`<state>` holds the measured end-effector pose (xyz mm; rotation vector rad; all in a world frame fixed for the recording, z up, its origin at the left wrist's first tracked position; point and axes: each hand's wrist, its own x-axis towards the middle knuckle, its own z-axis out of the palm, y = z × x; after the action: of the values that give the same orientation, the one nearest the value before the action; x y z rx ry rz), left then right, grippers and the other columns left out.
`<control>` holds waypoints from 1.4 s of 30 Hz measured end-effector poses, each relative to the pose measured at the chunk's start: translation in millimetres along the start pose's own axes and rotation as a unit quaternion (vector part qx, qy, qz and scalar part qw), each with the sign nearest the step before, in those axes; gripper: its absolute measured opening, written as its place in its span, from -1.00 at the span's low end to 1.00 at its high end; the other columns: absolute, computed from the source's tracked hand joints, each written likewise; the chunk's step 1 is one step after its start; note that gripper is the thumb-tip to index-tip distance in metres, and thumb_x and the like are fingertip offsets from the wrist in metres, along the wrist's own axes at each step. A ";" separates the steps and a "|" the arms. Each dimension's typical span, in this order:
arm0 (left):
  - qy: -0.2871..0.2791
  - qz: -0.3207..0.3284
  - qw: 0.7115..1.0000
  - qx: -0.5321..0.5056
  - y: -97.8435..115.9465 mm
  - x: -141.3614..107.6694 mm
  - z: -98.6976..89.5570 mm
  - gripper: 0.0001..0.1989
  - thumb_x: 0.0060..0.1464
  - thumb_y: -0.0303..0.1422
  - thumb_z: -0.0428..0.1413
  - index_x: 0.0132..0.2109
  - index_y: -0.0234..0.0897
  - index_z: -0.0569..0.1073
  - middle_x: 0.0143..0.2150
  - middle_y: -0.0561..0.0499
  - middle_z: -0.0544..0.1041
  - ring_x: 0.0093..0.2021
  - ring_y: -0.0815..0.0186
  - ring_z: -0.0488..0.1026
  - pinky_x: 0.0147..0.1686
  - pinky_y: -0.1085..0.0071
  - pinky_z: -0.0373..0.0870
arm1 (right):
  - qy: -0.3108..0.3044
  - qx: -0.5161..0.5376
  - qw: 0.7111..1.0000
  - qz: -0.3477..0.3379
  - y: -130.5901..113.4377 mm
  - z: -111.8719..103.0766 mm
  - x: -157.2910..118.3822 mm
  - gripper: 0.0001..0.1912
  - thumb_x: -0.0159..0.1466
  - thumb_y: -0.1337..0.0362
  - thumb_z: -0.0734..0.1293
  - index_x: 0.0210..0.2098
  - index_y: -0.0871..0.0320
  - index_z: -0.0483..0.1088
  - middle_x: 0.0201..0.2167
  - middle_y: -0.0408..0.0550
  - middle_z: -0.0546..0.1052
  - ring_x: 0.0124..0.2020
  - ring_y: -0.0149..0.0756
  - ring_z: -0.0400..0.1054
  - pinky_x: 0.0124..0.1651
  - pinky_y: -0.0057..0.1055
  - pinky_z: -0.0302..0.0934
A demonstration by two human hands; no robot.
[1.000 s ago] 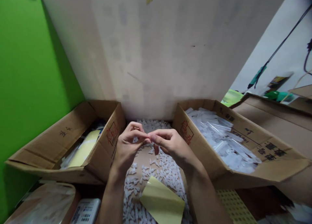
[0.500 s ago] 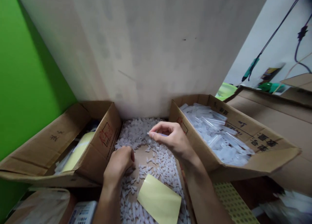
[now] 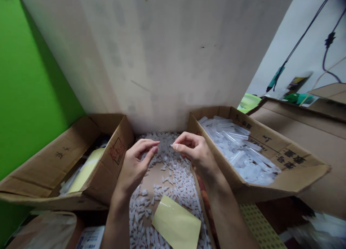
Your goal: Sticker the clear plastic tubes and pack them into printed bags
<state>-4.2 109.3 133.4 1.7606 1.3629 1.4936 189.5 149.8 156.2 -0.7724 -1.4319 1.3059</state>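
Observation:
Many small white plastic pieces (image 3: 186, 184) lie spread over a cardboard surface between two boxes. Above them, my right hand (image 3: 190, 148) pinches one small white piece (image 3: 172, 145) between thumb and forefinger. My left hand (image 3: 139, 160) hovers just to its left, thumb and fingers apart, with nothing between them. A yellow sheet (image 3: 177, 222) rests on top of the pieces near the bottom.
An open cardboard box (image 3: 117, 148) at the left holds yellow sheets. Another box (image 3: 270, 144) at the right holds clear plastic tubes (image 3: 238, 144). A pale board (image 3: 162, 61) rises behind. Yellow dotted sheet (image 3: 261, 227) lies at the lower right.
My left hand has risen from the pieces and opened, coming up beside my right hand. The right hand has shifted slightly right and still pinches the small piece.

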 end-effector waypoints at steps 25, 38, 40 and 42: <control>0.049 0.173 0.982 0.064 22.0 -1.7 7.6 -0.90 0.23 -0.43 0.24 -0.11 -0.18 0.62 -0.17 0.02 0.64 -0.16 0.34 0.58 -0.08 0.42 0.49 | -0.007 -0.027 0.999 -0.037 2.4 5.5 -0.3 -0.77 0.26 0.12 0.47 -0.37 0.16 0.51 -0.60 -0.19 0.44 -0.59 -0.40 0.29 -0.51 -0.45 0.16; -0.024 0.088 0.993 0.071 23.8 -2.9 4.0 -0.73 0.26 -0.14 0.18 -0.01 -0.18 0.55 0.04 -0.06 0.60 -0.01 0.21 0.55 -0.08 0.37 0.46 | 0.019 -0.036 0.998 -0.045 3.7 3.1 1.2 -0.76 0.26 0.12 0.45 -0.38 0.16 0.44 -0.64 -0.23 0.37 -0.60 -0.42 0.21 -0.56 -0.47 0.06; -0.020 0.068 0.996 0.044 22.6 -2.7 3.3 -0.60 0.20 -0.07 0.22 0.09 -0.15 0.50 0.11 -0.08 0.57 0.03 0.19 0.55 -0.05 0.35 0.47 | 0.024 -0.045 0.997 -0.050 3.3 0.6 1.2 -0.77 0.26 0.13 0.46 -0.37 0.15 0.45 -0.63 -0.22 0.37 -0.60 -0.41 0.21 -0.55 -0.46 0.05; -0.019 -0.007 0.999 0.042 21.3 -4.0 4.1 -0.55 0.30 0.05 0.03 -0.11 -0.24 0.56 -0.21 -0.06 0.64 -0.25 0.25 0.58 -0.23 0.39 0.45 | 0.020 -0.054 0.997 -0.056 2.0 -0.4 0.5 -0.78 0.26 0.14 0.45 -0.38 0.15 0.45 -0.62 -0.22 0.37 -0.58 -0.40 0.21 -0.54 -0.45 0.05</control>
<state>8.1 98.2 147.9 1.8179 1.4347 1.4073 189.4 150.8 154.3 -0.7725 -1.5020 1.1299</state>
